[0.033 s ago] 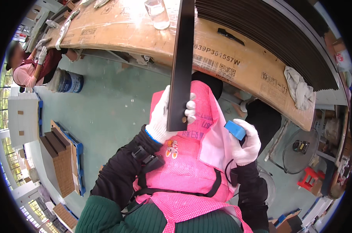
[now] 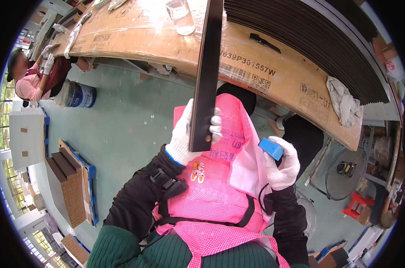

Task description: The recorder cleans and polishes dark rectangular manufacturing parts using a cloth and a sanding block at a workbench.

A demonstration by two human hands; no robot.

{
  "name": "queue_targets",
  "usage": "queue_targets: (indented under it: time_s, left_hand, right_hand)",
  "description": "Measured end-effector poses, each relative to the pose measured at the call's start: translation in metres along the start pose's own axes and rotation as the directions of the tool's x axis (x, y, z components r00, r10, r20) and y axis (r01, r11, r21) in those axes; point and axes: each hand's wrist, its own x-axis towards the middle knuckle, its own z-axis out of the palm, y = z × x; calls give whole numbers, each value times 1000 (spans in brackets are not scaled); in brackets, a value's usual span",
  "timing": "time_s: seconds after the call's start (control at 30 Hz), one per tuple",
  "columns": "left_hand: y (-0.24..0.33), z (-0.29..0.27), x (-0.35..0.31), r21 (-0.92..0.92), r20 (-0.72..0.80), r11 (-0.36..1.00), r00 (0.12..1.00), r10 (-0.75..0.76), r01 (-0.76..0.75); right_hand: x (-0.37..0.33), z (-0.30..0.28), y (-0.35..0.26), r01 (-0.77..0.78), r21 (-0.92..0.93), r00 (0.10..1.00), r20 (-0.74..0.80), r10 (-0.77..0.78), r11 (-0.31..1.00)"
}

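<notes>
My left hand, in a white knit glove, is wrapped round the near end of a long, flat dark brown strip. The strip points away from me, over the edge of the cardboard-covered table, and its far end runs out of the picture. A small round mark shows near its close end. To the right, my gloved right hand grips a small blue block between thumb and fingers, held apart from the strip. A pink checked apron covers my lap beneath both hands.
Many similar dark strips lie stacked at the table's far right. A glass of clear liquid, a black tool and a pale cloth rest on the cardboard. Another person works at the far left, beside a blue bucket.
The near end of the strip and my left hand have shifted slightly left. My right hand with the blue block has stayed in place.
</notes>
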Motion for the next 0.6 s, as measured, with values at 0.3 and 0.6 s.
queue_targets:
  time_s: [0.3, 0.6]
  left_hand:
    - [40, 4, -22, 428, -51, 895, 985, 163, -126]
    - [45, 17, -19, 689, -34, 713, 978, 208, -128]
  right_hand:
    - [0, 11, 0, -39, 70, 999, 41, 36, 997]
    - [5, 26, -9, -39, 151, 993, 119, 21, 988]
